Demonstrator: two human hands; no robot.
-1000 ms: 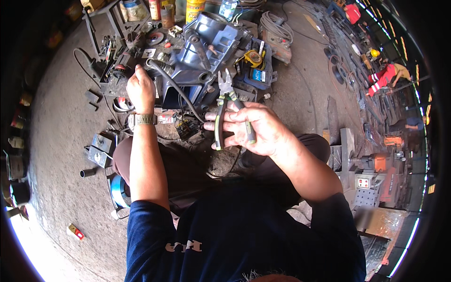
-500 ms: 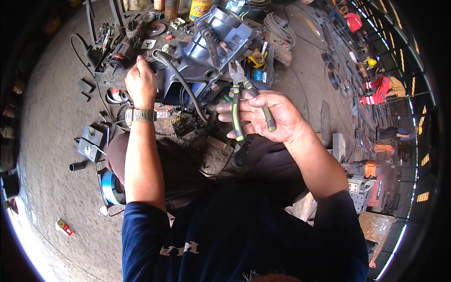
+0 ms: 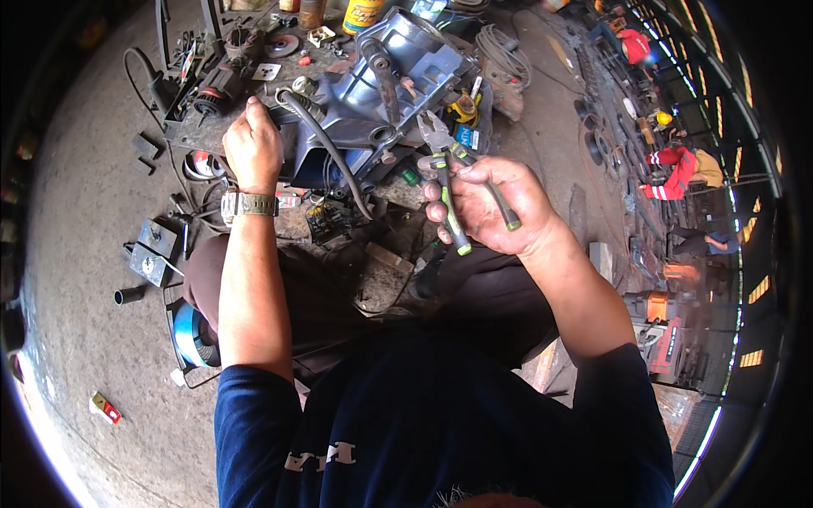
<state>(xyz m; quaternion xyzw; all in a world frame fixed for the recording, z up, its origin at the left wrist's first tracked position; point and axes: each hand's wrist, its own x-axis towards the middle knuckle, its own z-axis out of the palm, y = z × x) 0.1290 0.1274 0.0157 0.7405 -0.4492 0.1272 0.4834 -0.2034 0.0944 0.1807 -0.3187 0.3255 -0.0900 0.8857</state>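
Observation:
My right hand [image 3: 508,207] holds a pair of pliers [image 3: 452,201] with black-and-green handles. Its fingers curl round one handle and the thumb lies by the other; the handles are spread and the metal jaws point up and away. Beyond the jaws is a large blue-grey metal housing [image 3: 396,72]. My left hand [image 3: 254,152] is closed, thumb uppermost, beside a grey flexible hose [image 3: 326,144] that runs in front of the housing. What its fingers hold, if anything, is hidden. A watch sits on my left wrist.
Far left lies a power tool [image 3: 218,91] with a cord. A yellow-black tape measure [image 3: 464,108] and a blue box [image 3: 466,135] lie right of the housing. On the left floor are a metal block [image 3: 155,251], a short pipe [image 3: 129,295] and a blue spool [image 3: 193,334]. People work far right.
My right fingers have curled in from stretched out to wrap the pliers' near handle. The pliers have shifted slightly right. My left hand stays closed in nearly the same place.

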